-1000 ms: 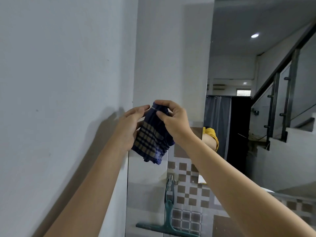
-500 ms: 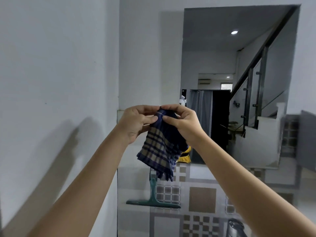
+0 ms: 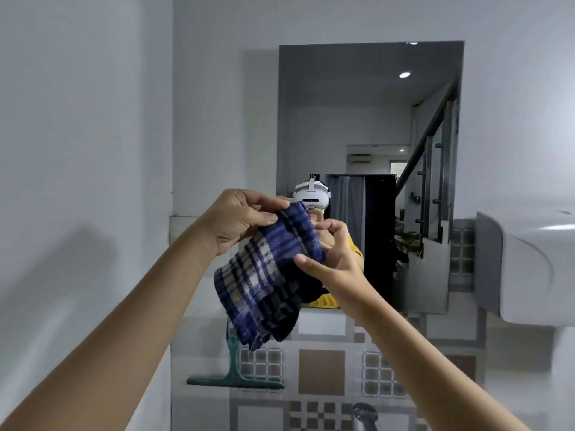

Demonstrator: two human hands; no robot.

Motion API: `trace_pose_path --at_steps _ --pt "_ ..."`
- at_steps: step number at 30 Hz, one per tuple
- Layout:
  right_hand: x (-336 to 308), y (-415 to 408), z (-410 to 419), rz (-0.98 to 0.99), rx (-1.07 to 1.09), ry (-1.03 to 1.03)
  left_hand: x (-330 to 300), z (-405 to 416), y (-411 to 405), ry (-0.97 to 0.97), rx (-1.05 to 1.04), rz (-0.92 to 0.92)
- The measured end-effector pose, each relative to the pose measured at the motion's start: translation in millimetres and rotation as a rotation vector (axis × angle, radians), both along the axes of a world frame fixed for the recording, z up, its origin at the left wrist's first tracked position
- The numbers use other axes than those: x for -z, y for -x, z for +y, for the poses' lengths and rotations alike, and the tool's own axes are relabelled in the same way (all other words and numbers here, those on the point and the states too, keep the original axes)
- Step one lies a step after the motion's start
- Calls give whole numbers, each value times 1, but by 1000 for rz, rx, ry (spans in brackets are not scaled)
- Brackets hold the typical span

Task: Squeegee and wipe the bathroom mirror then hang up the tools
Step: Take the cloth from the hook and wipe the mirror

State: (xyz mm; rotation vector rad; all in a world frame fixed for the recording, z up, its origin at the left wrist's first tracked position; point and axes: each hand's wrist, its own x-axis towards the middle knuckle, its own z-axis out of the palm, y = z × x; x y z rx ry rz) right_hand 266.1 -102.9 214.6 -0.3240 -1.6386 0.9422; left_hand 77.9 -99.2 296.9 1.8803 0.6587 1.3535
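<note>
Fingertips of the left hand pinch the plaid cloth's top edge at mid-frame, while the right hand, gripping the top a moment ago, now holds its side fold, likely readying it for wiping. Behind, the mirror has swung into full view. Lower centre, the cloth hides the hung squeegee's handle top.

Both bare forearms raised from the near lower corners toward the middle. Left hand higher, thumb and curled fingers pinching the top edge of a folded blue-and-beige plaid cloth. Right hand lower right, thumb pressed on the cloth's right side, fingers behind.
</note>
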Motion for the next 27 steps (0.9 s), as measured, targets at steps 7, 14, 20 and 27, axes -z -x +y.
trace_pose_path --at_steps 7,14,20,27 --pt "-6 -60 -8 -22 66 -65 0 9 -67 11 31 -29" --pt "0 -112 -2 -80 225 -198 8 17 -118 30 -14 -23" --pt "-4 -144 3 -94 107 -28 9 30 -145 71 -35 -12" --pt "-44 -158 16 386 376 10 -14 53 -161 -4 -127 -163"
